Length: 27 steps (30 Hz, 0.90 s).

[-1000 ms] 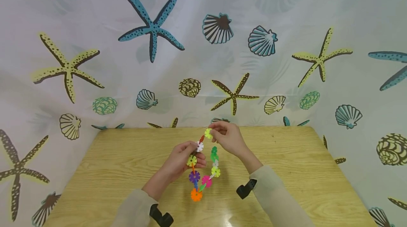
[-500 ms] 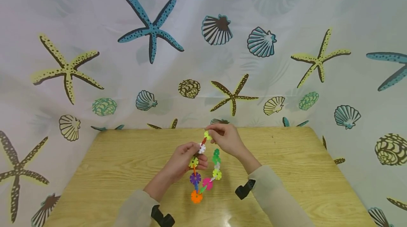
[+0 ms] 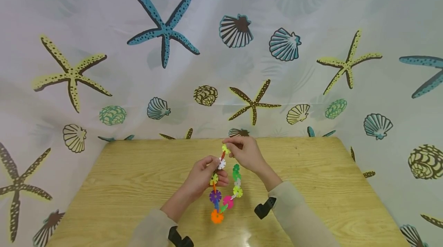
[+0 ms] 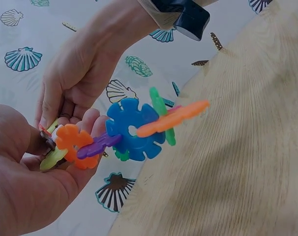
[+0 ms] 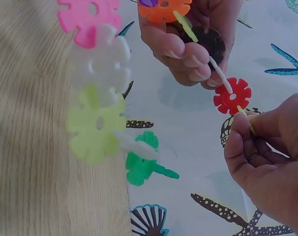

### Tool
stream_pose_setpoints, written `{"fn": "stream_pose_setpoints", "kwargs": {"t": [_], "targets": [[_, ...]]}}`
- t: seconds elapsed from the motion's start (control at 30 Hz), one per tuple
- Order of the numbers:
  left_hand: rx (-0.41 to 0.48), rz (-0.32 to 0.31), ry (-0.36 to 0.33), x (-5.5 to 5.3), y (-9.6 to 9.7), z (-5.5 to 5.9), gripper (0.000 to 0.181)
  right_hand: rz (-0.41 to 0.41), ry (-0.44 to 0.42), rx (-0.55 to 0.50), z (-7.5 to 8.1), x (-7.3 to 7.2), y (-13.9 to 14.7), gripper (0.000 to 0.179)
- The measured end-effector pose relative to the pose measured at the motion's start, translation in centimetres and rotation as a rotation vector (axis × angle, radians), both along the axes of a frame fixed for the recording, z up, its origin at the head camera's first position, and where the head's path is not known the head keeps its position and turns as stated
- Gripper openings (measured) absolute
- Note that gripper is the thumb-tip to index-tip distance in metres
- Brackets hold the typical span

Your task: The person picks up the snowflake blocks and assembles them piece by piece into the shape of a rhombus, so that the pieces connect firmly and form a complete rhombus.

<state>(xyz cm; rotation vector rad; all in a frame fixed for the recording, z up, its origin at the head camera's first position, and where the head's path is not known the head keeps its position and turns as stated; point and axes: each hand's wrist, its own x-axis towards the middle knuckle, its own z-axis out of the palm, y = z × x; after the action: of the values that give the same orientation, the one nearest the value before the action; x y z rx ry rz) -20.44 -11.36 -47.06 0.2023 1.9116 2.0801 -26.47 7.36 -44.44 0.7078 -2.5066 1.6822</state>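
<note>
A chain of colourful slotted snowflake discs hangs in a loop between and below the hands, over the wooden table. My left hand (image 3: 202, 176) pinches it near the white disc (image 3: 222, 163) and a black disc (image 5: 211, 48). My right hand (image 3: 247, 154) pinches the yellow end disc (image 3: 225, 148) between thumb and finger. A red disc (image 5: 232, 96) joins that yellow disc to the white one. Lower down hang a purple disc (image 3: 215, 196), an orange disc (image 3: 217, 216) at the bottom and a pink disc (image 3: 228, 201). The other end, a green disc (image 3: 236, 168), is free below the right hand.
The wooden table (image 3: 138, 189) spreads beneath both hands. Behind it and at its sides hangs a pale cloth (image 3: 194, 70) printed with starfish and shells. A black wrist camera (image 3: 265, 208) is strapped over the right sleeve.
My left hand has shifted slightly to the right, and the hanging chain has moved right and a little down with it. The right hand has moved slightly left and down, still pinching the yellow disc.
</note>
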Motion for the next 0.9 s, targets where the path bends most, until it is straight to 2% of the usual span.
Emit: {"fn": "stream_pose_setpoints", "kwargs": {"t": [0.5, 0.9], "targets": [[-0.005, 0.073, 0.007, 0.2, 0.8, -0.1, 0.031, -0.028, -0.005, 0.0, 0.0, 0.3, -0.1, 0.022], [-0.02, 0.078, 0.014, 0.1, 1.1, 0.2, 0.033, -0.007, -0.059, 0.023, 0.3, 0.3, 0.5, 0.023]]}}
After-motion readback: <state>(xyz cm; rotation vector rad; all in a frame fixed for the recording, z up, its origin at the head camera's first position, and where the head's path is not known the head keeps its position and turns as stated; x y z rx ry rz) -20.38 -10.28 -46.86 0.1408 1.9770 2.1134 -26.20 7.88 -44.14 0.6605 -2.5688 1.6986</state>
